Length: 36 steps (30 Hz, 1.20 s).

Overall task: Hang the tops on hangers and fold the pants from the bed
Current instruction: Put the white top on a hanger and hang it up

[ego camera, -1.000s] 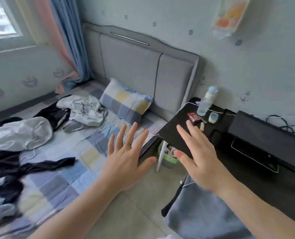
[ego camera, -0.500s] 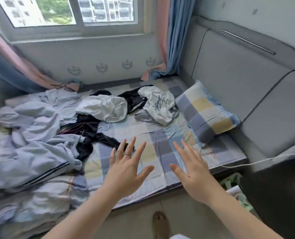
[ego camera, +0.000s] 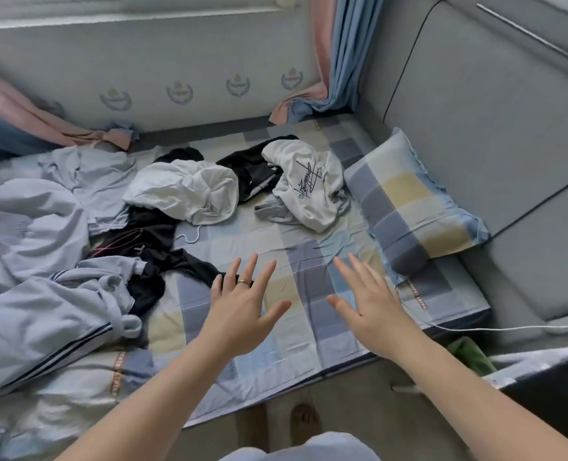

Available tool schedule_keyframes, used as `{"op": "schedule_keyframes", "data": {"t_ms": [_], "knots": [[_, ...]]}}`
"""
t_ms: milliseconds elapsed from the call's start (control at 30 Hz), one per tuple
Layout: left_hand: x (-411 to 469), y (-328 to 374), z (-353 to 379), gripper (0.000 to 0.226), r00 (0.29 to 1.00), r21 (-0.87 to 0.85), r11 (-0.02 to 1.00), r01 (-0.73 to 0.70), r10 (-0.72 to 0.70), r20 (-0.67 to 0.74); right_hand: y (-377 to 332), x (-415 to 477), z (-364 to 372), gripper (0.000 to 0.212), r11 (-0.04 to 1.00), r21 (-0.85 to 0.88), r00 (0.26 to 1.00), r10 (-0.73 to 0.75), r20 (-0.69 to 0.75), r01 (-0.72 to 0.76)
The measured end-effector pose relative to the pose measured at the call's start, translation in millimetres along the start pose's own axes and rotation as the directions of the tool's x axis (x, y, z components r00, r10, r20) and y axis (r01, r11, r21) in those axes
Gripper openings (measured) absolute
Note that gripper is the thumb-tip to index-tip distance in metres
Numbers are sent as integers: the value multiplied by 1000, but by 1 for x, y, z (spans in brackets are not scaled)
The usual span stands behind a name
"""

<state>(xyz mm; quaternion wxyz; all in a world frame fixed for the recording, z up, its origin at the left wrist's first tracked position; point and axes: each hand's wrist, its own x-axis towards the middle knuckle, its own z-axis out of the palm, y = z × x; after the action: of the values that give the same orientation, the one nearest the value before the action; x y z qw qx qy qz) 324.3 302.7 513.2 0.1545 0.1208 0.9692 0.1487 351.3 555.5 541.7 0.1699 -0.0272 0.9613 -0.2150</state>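
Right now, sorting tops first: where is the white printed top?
Head view: the white printed top lies crumpled far right on the bed, beside the checked pillow.

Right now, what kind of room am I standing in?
Most likely a bedroom: a bed with a checked sheet, a matching pillow against a padded headboard, and crumpled clothes strewn across the sheet.

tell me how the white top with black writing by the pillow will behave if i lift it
Probably floppy: the white top lies crumpled in soft folds, so it should sag. Likely light, thin cloth. It may drag the grey piece beside it.
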Motion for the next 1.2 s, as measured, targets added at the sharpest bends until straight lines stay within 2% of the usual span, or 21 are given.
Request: {"op": "schedule_keyframes", "data": {"t_ms": [333,567,767,933,1100,1200], "knots": [[109,10,4,75,990,-45,997,-56,61,129,39,64,-1,68,990,57,991,133,-15,-132],[196,44,4,74,990,-91,996,0,13,141,85,125,-27,67,987,42,988,153,38,-154],[266,21,24,75,988,-96,992,79,-65,142,116,196,-25,67,984,6,983,177,42,-177],[375,-33,85,76,990,-54,998,45,-37,138,159,315,25,69,982,-84,985,170,17,-168],[528,-94,184,72,982,-26,999,-20,24,189,208,467,108,71,983,-60,985,174,-14,-175],[608,-132,241,77,988,7,1000,-29,27,150,231,553,166,78,982,-38,982,185,-31,-186]]}}
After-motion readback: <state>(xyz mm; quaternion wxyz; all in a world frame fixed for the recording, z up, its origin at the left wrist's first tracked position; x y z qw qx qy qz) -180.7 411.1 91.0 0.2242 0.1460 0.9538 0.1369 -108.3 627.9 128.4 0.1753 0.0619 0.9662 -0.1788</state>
